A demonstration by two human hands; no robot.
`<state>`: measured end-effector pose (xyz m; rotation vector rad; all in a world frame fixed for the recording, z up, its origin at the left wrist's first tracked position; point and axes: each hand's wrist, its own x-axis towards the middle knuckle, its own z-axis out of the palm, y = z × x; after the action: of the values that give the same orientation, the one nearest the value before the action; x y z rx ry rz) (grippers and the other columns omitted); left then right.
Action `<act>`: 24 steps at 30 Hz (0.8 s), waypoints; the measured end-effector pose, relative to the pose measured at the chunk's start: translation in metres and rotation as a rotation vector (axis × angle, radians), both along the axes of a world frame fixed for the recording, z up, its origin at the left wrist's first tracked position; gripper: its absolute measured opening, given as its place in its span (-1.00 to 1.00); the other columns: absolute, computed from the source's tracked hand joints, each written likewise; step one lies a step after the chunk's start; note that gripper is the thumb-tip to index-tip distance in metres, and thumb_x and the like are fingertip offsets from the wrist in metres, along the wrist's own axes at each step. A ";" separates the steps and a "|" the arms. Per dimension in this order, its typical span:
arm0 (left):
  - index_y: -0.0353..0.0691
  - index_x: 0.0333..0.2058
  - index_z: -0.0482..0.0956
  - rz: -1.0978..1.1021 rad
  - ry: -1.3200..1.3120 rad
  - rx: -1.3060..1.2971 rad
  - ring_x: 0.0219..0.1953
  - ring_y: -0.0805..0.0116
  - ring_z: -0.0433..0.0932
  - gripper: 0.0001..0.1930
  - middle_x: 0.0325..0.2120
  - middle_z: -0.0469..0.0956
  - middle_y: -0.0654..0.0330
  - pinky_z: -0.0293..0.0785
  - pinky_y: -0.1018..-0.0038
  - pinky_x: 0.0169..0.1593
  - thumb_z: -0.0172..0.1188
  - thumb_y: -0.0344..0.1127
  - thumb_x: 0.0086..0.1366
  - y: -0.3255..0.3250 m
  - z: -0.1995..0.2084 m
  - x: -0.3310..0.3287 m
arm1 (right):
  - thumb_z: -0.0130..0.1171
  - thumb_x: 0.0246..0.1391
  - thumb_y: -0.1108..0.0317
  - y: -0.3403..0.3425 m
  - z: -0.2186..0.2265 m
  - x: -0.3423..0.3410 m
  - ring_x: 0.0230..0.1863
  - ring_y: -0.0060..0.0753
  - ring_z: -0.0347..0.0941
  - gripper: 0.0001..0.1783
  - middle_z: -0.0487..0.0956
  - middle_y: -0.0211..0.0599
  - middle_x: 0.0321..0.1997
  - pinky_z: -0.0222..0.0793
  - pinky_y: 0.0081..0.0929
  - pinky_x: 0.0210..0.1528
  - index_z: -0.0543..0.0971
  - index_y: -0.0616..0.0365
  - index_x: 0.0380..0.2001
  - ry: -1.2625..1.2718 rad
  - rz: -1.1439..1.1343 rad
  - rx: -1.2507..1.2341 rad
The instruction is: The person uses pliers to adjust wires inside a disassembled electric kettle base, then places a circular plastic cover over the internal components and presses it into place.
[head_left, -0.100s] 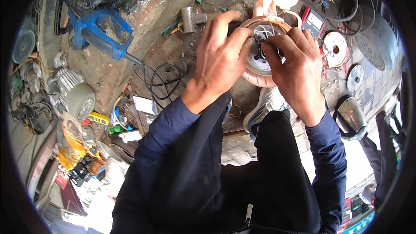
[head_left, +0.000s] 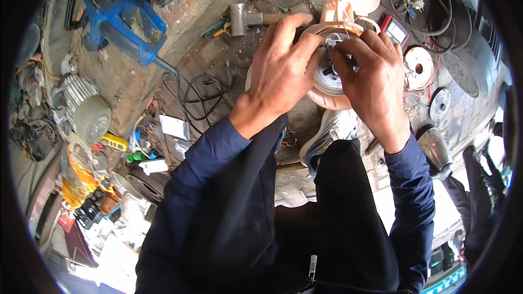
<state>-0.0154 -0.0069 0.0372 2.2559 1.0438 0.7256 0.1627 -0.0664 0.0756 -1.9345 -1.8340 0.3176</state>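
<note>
A round, pinkish plastic housing (head_left: pixel 330 98) is in front of me, with a clear inner part (head_left: pixel 328 83), dark pieces and thin pale wires inside. My left hand (head_left: pixel 286 71) comes over its left side, thumb and forefinger pinched together near the wires. From the right, my right hand (head_left: pixel 376 79) reaches in, its thumb and fingers closed over the middle. Whatever sits between the fingertips of either hand is too small and hidden to make out. The two hands' fingertips nearly meet.
A hammer (head_left: pixel 238 20) lies beyond my left hand. Farther left are a blue power tool (head_left: pixel 128 35) with a black cord and a grey motor (head_left: pixel 90 114). Right of the housing are a red-edged meter (head_left: pixel 394 30), a pale disc (head_left: pixel 418 68) and a grey disc (head_left: pixel 440 103).
The whole view has shifted a little. Both hands stay at the housing with nearly the same finger positions.
</note>
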 end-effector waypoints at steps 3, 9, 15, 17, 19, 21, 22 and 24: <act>-0.23 -0.10 0.69 0.028 -0.084 -0.016 -0.04 -0.04 0.71 -0.67 0.13 0.58 -0.01 0.69 0.24 -0.06 0.50 -0.57 0.14 -0.005 -0.006 0.000 | 0.49 0.08 0.28 0.010 0.000 0.002 -0.15 -0.11 0.59 -0.87 0.63 -0.31 -0.31 0.43 -0.12 -0.05 0.77 0.04 -0.34 -0.045 0.029 -0.080; -0.26 -0.15 0.63 0.054 -0.185 -0.071 0.01 -0.01 0.67 -0.72 0.17 0.52 -0.03 0.67 0.22 -0.01 0.47 -0.55 0.18 -0.020 -0.012 -0.009 | 0.45 0.15 0.26 0.017 0.000 0.000 -0.08 -0.06 0.63 -0.87 0.69 -0.24 -0.27 0.45 -0.05 0.03 0.82 0.04 -0.29 -0.013 0.064 -0.221; -0.29 -0.07 0.67 -0.013 -0.205 -0.016 0.20 -0.07 0.58 -0.69 0.27 0.49 -0.05 0.55 0.08 0.28 0.45 -0.49 0.19 -0.033 -0.016 -0.016 | 0.41 0.15 0.28 0.025 0.004 -0.004 -0.15 0.03 0.67 -0.85 0.73 -0.18 -0.27 0.52 -0.03 -0.01 0.83 0.07 -0.28 0.064 0.036 -0.327; -0.30 -0.06 0.69 -0.001 -0.197 -0.011 0.22 -0.09 0.58 -0.68 0.29 0.49 -0.07 0.55 0.08 0.29 0.45 -0.49 0.19 -0.037 -0.020 -0.018 | 0.43 0.17 0.35 0.023 0.001 -0.001 -0.27 -0.14 0.70 -0.85 0.76 -0.17 -0.27 0.56 -0.24 -0.15 0.82 0.17 -0.24 0.061 0.038 -0.327; -0.31 -0.04 0.71 0.004 -0.186 -0.030 0.24 -0.12 0.58 -0.66 0.31 0.49 -0.10 0.56 0.07 0.30 0.45 -0.50 0.18 -0.040 -0.023 -0.020 | 0.43 0.10 0.28 0.018 -0.006 0.005 -0.34 0.01 0.68 -0.85 0.74 -0.22 -0.27 0.58 -0.12 -0.23 0.80 0.11 -0.32 0.163 0.041 -0.263; -0.31 0.00 0.73 -0.008 -0.208 -0.042 0.26 -0.16 0.58 -0.62 0.32 0.50 -0.14 0.56 0.05 0.31 0.44 -0.52 0.16 -0.040 -0.021 -0.017 | 0.42 0.07 0.30 0.011 -0.019 0.007 -0.34 -0.04 0.69 -0.85 0.74 -0.21 -0.29 0.58 -0.14 -0.26 0.79 0.12 -0.32 0.089 0.118 -0.220; -0.34 0.07 0.74 -0.022 -0.220 -0.142 0.30 -0.19 0.57 -0.55 0.32 0.51 -0.19 0.56 0.04 0.34 0.41 -0.57 0.16 -0.037 -0.021 -0.014 | 0.41 0.04 0.32 0.009 -0.027 0.007 -0.35 -0.08 0.68 -0.84 0.72 -0.19 -0.32 0.56 -0.14 -0.29 0.77 0.13 -0.32 -0.008 0.111 -0.177; -0.37 0.11 0.71 -0.065 -0.323 -0.388 0.32 -0.23 0.55 -0.61 0.34 0.48 -0.23 0.52 0.06 0.37 0.38 -0.48 0.31 -0.034 -0.015 -0.006 | 0.39 -0.06 0.32 0.003 -0.034 0.005 -0.35 -0.14 0.63 -0.81 0.69 -0.17 -0.36 0.50 -0.14 -0.31 0.73 0.12 -0.33 -0.274 0.151 -0.161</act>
<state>-0.0215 -0.0405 0.0221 1.7645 0.8636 0.7552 0.1672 -0.0637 0.0420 -2.0336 -2.1987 0.2655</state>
